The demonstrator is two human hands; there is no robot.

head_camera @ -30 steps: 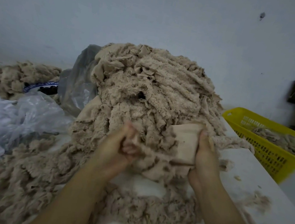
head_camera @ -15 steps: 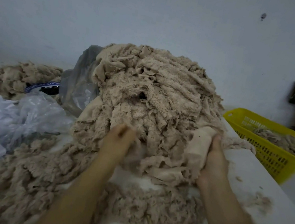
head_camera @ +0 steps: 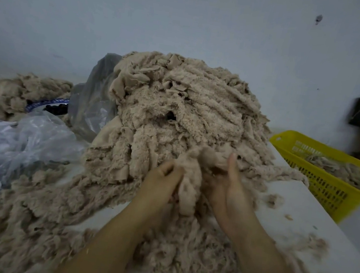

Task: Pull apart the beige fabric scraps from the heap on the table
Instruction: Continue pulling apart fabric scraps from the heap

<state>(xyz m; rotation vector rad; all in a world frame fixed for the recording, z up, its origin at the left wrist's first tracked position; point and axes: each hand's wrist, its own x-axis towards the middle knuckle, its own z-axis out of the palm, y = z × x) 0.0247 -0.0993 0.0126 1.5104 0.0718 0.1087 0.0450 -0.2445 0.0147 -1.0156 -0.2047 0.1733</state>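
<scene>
Beige fabric scraps heap [head_camera: 177, 117] fills centre frame, tall and dense, most of it not yet pulled apart. Some loosened scraps [head_camera: 23, 225] cover lower left and lie under my arms, so part is done. White table [head_camera: 316, 213] shows at lower right, a few tufts on it. Yellow basket [head_camera: 330, 180] at right edge holds a thin layer. One strip [head_camera: 187, 190] at heap's near foot: left hand [head_camera: 160, 184] curled round it, right hand [head_camera: 229, 189] thumb on top, fingers buried, gripping it too. Early-to-middle, I'd judge
</scene>
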